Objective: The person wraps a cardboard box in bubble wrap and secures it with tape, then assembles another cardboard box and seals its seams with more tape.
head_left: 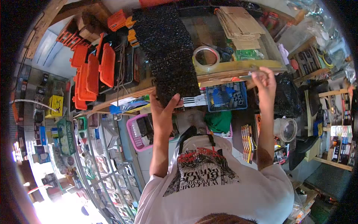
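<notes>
A long strip of black, shiny, crinkled material lies across the counter and hangs over its front edge. At the strip's lower end is my left hand, with the thumb on top and the fingers partly hidden beneath, gripping it. Up by the counter's front edge on the right, my right hand has its fingers curled together around something small and thin that is hard to make out. Between the strip and my right hand, a roll of clear tape rests on the counter.
Orange cases stand on the left of the counter. Flat brown cardboard pieces lie at the back right. Below the edge are a blue tray of small parts and a pink basket. A clear round container is at the right.
</notes>
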A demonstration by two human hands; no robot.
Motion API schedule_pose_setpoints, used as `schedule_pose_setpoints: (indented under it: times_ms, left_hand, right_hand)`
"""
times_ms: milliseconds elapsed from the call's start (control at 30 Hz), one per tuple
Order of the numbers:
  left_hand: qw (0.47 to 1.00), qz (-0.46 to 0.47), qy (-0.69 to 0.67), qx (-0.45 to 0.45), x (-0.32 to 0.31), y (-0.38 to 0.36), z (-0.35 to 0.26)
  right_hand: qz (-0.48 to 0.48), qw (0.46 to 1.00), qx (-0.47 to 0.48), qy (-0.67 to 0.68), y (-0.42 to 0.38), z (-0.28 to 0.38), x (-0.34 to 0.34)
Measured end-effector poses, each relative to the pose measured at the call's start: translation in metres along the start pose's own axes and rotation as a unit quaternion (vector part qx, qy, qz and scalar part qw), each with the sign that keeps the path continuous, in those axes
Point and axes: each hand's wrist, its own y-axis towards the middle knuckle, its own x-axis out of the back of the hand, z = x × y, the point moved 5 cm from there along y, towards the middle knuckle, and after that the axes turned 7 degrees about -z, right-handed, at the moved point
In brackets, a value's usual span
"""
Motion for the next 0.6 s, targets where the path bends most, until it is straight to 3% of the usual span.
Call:
schedule_pose_setpoints:
  times_ms: [200,367,500,600]
  left_hand:
    - [1.000,0.002,-0.005,-0.004,0.012,0.007,0.001]
    - [0.999,-0.019,-0.026,-0.021,0.008,0.001,-0.020]
    - [0.990,0.037,-0.133,0.032,0.017,0.002,-0.028]
    - [0.965,0.082,-0.240,0.074,0.020,0.003,-0.040]
  right_hand:
    - [0.076,0.992,0.000,-0.103,0.054,-0.013,0.023]
    - [0.092,0.975,0.058,-0.196,0.059,-0.008,0.018]
    - [0.111,0.959,0.104,-0.239,0.059,0.002,0.012]
    - [0.107,0.965,0.084,-0.225,0.056,0.013,0.008]
